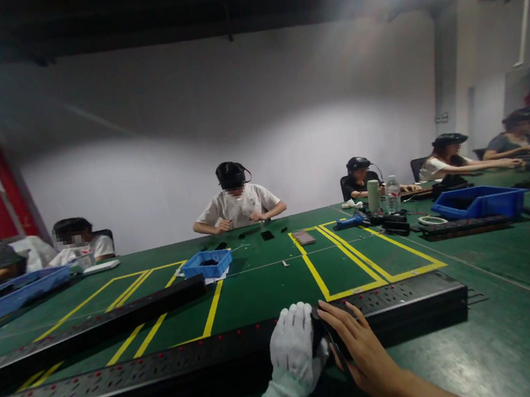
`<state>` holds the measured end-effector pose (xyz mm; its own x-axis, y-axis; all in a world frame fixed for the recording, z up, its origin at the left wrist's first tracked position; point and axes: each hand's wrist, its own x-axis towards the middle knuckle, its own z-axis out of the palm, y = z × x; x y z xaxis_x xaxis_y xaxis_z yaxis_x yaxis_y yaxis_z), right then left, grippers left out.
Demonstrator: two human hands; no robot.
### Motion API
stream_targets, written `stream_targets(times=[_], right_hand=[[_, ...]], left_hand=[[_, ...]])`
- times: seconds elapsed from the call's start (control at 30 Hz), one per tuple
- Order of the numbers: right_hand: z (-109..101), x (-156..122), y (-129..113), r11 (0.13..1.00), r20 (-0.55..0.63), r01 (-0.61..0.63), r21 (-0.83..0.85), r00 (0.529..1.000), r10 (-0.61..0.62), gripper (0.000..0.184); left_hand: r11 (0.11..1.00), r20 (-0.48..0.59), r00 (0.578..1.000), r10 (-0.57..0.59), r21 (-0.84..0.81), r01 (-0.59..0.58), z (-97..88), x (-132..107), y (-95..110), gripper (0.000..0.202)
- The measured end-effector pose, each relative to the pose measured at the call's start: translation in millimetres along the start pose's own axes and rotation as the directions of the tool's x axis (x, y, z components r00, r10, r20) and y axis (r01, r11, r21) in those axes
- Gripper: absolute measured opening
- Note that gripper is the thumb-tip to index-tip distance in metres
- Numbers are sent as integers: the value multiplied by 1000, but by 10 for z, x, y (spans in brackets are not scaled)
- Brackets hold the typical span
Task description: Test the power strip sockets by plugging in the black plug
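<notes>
My left hand (292, 350), in a white knit glove with a pale green cuff, lies closed over a long black metal bar (181, 370). Its fingers curl over the bar's top, and the thumb is on the near side. The bar stretches across the table in front of me, with slots and small red dots along its top. My bare right hand (364, 349) is right beside it, thumb and fingers around a slim black piece (335, 344) held against the bar. The two hands partly hide this piece, so its exact kind does not show.
A second black bar (114, 320) lies slanted at the left. Beyond are a small blue bin (207, 262), a blue power tool (351, 221), a green bottle (373, 195) and a larger blue bin (477, 203). Yellow tape (316, 274) marks the green table. Several people sit around it.
</notes>
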<state>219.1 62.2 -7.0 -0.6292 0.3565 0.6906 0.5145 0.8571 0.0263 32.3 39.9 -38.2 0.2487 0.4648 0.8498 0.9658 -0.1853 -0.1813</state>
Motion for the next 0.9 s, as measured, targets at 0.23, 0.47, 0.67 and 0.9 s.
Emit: stream_targets(times=[0.23, 0.47, 0.67, 0.9], right_hand=[[40, -14, 0, 1000, -3, -21, 7, 1000, 21, 73], [61, -26, 18, 999, 28, -36, 18, 999, 36, 73], [63, -18, 8, 1000, -8, -27, 11, 1000, 27, 74], [36, -9, 6, 1000, -4, -22, 1, 1000, 22, 75]], left_hand=[[1000, -24, 1000, 10, 3, -10, 19, 26, -11, 53], [1000, -58, 998, -8, -6, 8, 8, 41, 24, 50], [1000, -25, 1000, 6, 4, -6, 0, 22, 8, 52], [1000, -32, 999, 19, 17, -18, 3, 34, 2, 52]])
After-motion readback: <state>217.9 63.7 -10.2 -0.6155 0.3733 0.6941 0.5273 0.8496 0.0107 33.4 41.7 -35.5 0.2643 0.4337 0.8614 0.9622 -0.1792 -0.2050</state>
